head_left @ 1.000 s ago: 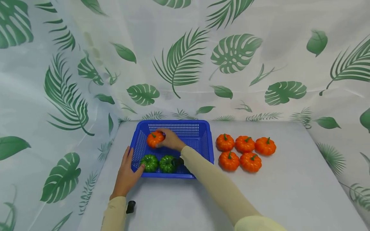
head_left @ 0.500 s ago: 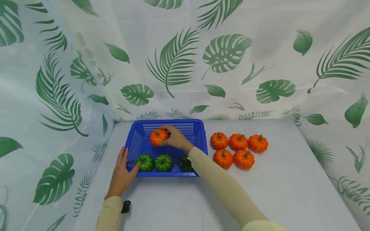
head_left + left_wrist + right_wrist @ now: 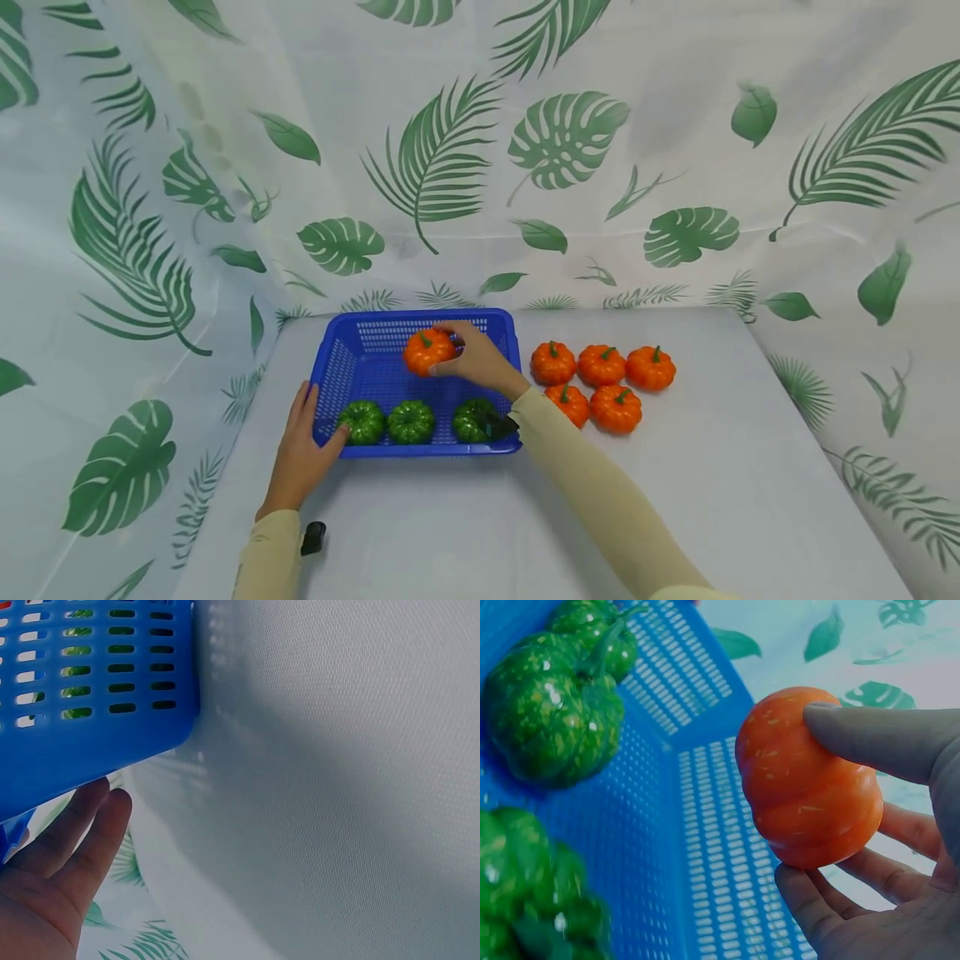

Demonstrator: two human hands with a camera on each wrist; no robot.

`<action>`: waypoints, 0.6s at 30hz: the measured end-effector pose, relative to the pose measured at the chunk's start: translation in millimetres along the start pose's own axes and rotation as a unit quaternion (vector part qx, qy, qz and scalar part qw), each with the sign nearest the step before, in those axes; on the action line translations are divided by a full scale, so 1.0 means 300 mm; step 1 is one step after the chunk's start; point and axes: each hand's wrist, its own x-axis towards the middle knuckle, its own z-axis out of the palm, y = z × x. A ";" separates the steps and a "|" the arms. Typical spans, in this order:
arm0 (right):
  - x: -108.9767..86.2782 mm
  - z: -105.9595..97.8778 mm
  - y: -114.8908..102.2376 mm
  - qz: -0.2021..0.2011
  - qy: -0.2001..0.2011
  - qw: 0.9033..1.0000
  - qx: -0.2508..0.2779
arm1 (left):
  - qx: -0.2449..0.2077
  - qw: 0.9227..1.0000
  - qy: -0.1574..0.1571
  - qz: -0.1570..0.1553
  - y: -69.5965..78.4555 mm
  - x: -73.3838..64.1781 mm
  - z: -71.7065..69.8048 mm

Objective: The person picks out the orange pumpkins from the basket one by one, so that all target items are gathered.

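Note:
In the head view my right hand (image 3: 480,358) pinches a small orange pumpkin (image 3: 426,352) with a green stem above the inside of a blue plastic basket (image 3: 416,450). The right wrist view shows the thumb on one side of this orange pumpkin (image 3: 802,795) and fingertips on the opposite side. Three green pumpkins line the basket's front: a left one (image 3: 363,422), a middle one (image 3: 411,422) and a right one (image 3: 472,419), partly covered by a black wrist device. My left hand (image 3: 303,450) rests at the basket's front left corner, fingers extended along the outer wall.
Several orange pumpkins (image 3: 600,365) stand in two rows on the white table (image 3: 750,483), just right of the basket. Leaf-printed white sheeting (image 3: 442,167) rises behind and at the left. A black device (image 3: 313,537) sits at the left wrist.
My right hand has carried the orange pumpkin rightward across the basket, exposing the right-hand green pumpkin. The head view has shifted, so the scene slides left. My left hand stays at the basket's corner.

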 end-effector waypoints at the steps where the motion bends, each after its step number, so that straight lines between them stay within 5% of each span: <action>1: -0.010 -0.010 0.002 0.001 0.004 1.000 -0.004 | 0.000 1.000 0.000 0.000 0.000 0.001 0.001; 18: -0.173 -0.203 0.032 0.008 0.053 0.998 -0.042 | 0.001 1.000 -0.004 0.004 0.006 -0.015 -0.001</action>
